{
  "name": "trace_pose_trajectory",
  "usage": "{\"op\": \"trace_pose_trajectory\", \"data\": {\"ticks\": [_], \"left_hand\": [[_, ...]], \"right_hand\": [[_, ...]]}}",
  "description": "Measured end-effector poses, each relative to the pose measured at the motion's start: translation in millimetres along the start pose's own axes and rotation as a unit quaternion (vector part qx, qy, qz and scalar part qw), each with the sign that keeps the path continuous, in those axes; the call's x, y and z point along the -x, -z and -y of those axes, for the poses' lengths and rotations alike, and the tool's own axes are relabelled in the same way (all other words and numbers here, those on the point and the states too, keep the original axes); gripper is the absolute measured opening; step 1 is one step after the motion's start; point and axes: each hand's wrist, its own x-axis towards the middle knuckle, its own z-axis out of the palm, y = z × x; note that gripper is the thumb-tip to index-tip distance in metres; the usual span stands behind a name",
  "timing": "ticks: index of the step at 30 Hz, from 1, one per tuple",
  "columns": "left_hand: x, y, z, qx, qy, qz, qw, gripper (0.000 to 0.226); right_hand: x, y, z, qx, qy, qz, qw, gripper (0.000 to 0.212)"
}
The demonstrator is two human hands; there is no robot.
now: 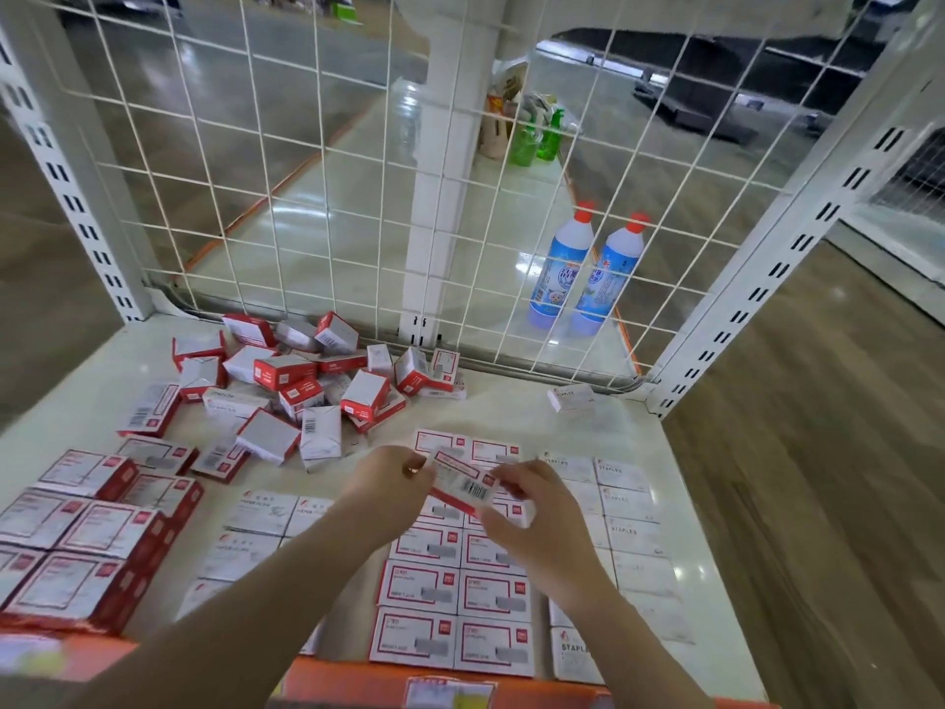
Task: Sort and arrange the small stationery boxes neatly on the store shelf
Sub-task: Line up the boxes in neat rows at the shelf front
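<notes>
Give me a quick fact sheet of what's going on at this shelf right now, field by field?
Setting: white store shelf with a wire mesh back
In hand: one small red-and-white box, barcode side up, held by both the left hand and right hand
Sorted: red-bordered rows under the hands; white staples boxes at right
Unsorted: jumbled pile at the back left
Stray: single staples box near the mesh
Behind mesh: two blue bottles

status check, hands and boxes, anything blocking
Left hand and right hand both pinch one red-and-white box above the sorted red-and-white rows. Unsorted pile waits at back. Nothing blocking.
</notes>
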Motion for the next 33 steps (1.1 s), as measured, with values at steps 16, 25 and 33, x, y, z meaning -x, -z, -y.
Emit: {"op": "trace_pose_trajectory", "data": {"ticks": [16, 25, 33], "left_hand": [[16.0, 15.8, 18.4, 0.196, 0.111, 0.008, 0.974, 0.014], [19.9, 16.2, 19.0, 0.203, 0.127, 0.028, 0.971, 0.021], [20.6, 8.1, 17.5, 0.222, 0.096, 0.031, 0.97, 0.016]], "right_hand": [[27.9, -10.9, 15.2, 0.014, 0.034, 0.048, 0.998, 0.038], [34.6, -25.8, 14.1, 0.116, 0.091, -0.101, 0.984, 0.019], [30.1, -21.2, 12.5, -0.053, -0.066, -0.119, 0.989, 0.008]]}}
